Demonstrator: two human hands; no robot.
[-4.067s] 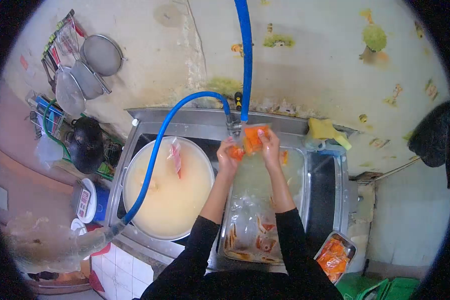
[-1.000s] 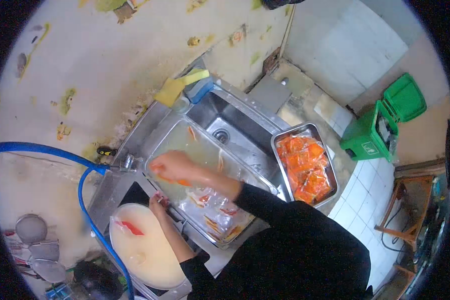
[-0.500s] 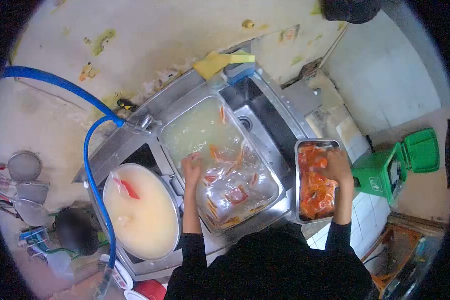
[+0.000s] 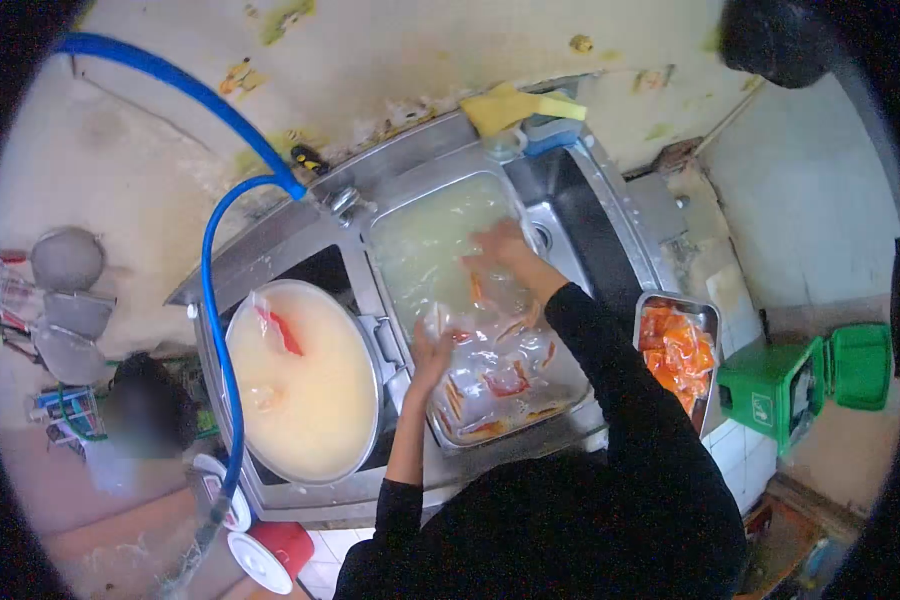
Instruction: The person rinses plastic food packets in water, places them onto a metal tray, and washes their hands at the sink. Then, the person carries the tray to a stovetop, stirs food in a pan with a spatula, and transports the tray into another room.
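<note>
My left hand [image 4: 431,355] is at the near left part of a large metal tub [image 4: 582,392] of cloudy water, its fingers closed on a clear plastic packet [image 4: 436,318]. My right hand [image 4: 503,243] reaches across into the far right part of the water. Its fingers are blurred and partly under the surface, so their grip is unclear. Several clear packets with orange-red strips inside float between and below the hands, one of them a red-edged packet [image 4: 507,381]. To the right stands a steel tray [image 4: 712,312] of orange-red packets [image 4: 678,350], partly hidden by my right sleeve.
A large oval pot [image 4: 305,400] of cloudy liquid, with a red-marked packet in it, stands left. A blue hose [image 4: 210,250] hangs across the left side near the tap [image 4: 346,203]. Yellow cloth [image 4: 505,108] lies on the back rim. A green bin [image 4: 770,395] stands right.
My right hand has left the steel tray and moved left into the tub's water. My left hand stays over the tub's left part. The camera view has shifted.
</note>
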